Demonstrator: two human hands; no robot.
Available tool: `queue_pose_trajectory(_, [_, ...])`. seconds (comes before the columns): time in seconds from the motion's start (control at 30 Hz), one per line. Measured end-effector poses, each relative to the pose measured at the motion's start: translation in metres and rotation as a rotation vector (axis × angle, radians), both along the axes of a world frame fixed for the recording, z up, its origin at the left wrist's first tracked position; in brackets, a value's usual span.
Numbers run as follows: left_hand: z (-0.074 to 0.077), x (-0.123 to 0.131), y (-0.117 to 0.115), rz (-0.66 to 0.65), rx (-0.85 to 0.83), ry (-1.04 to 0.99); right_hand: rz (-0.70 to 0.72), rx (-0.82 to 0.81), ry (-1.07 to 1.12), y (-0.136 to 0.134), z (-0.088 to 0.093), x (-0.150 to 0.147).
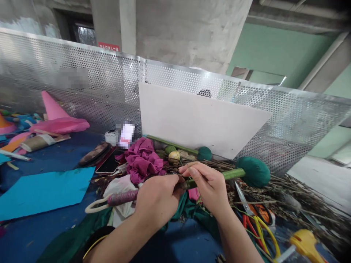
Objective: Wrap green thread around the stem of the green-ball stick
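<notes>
A wrapped stick (233, 174) slants across the middle of the view. Green wrapping covers its right part, and a dark green padded ball (255, 172) caps that end. Purple wrapping (122, 197) covers the left part, which finishes in a cream loop (94, 206). My left hand (159, 197) is closed around the stick's middle, back of the hand facing up. Just to the right, my right hand (208, 184) is closed in a pinch close against the stick. Its fingers hide whatever they hold; a thin pale strand seems to show by the fingertips.
Scissors (244, 199) and a yellow-handled tool (304, 244) lie at the right by dry twigs (285, 197). Magenta cloth (144, 160), a dark phone (111, 162) and a blue sheet (46, 191) lie left. Behind stand a white board (197, 120) and a perforated metal partition (106, 80).
</notes>
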State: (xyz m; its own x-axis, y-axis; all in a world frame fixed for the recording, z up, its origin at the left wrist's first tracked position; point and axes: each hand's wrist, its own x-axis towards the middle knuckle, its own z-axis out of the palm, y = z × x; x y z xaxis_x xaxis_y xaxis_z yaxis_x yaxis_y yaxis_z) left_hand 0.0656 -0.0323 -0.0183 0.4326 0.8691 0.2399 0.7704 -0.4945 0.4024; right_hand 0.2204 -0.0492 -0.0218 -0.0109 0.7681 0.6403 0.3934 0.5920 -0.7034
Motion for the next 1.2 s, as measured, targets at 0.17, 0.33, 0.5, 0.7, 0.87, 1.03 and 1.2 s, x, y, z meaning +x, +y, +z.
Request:
queue_pose_trajectory(0.17, [-0.006,0.002,-0.001,-0.093,0.185,0.085,-0.070,-0.098,-0.034,0.006,-0.002,0.005])
queue_pose_trajectory(0.33, [-0.015,0.002,0.002,-0.191,0.394,0.074,-0.116,-0.197,-0.010,0.009,-0.002,0.009])
queue_pose_trajectory(0.5, [-0.017,0.003,0.004,-0.319,0.599,0.031,-0.136,-0.241,-0.011,0.009,-0.002,0.010])
queue_pose_trajectory(0.7, [-0.016,0.001,0.006,-0.324,0.574,0.060,-0.126,-0.236,-0.006,0.009,-0.001,0.008])
queue_pose_trajectory(0.87, [-0.011,-0.011,0.017,-0.250,0.461,-0.019,-0.028,-0.343,0.092,-0.005,0.013,0.030])
queue_pose_trajectory(1.03, [0.006,-0.031,0.031,-0.034,0.272,-0.035,-0.094,-0.480,0.265,-0.026,0.023,0.087])
queue_pose_trajectory(1.2, [0.019,-0.049,0.037,0.029,0.064,-0.092,-0.398,-0.164,0.571,-0.031,0.020,0.138])
